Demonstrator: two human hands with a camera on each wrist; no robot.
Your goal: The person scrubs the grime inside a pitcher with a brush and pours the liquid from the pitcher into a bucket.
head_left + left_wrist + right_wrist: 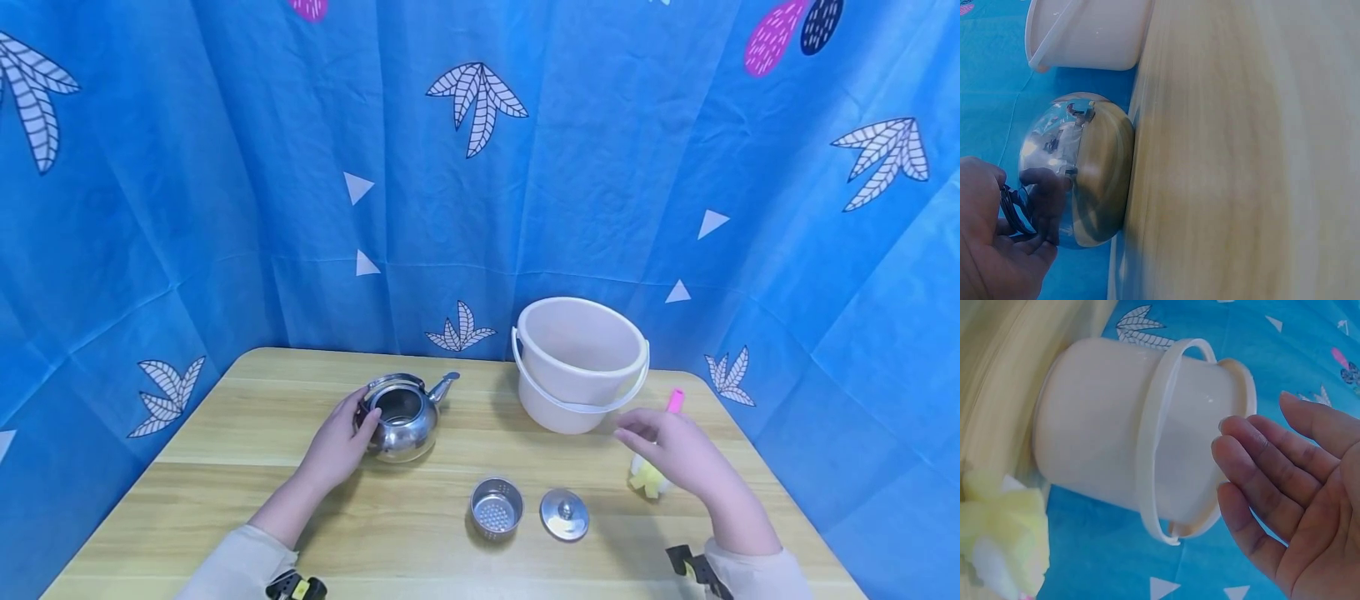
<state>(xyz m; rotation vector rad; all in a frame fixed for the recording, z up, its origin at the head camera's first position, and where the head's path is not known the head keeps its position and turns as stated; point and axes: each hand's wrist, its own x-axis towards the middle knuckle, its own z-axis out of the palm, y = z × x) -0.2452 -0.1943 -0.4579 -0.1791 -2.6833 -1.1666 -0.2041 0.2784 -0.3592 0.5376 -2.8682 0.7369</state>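
My left hand (341, 442) grips a shiny steel teapot (408, 437) by its handle side. Its top is uncovered and the spout points to the back right. In the left wrist view, curled fingers (1019, 250) hold the dark handle (1016, 209). My right hand (675, 446) hovers in front of a white bucket (558, 396), fingers relaxed and holding nothing. Beneath that hand, partly hidden, lies a sponge brush with a yellow and white head (647, 481) and a pink handle (676, 401). A perforated steel strainer (497, 508) and a round knobbed lid (565, 514) rest between the hands.
Everything stands on a wood-grain table (420, 550) with rounded back corners. A blue patterned curtain (450, 208) hangs behind it and along both sides. The bucket's white bail handle (585, 407) hangs down across its front.
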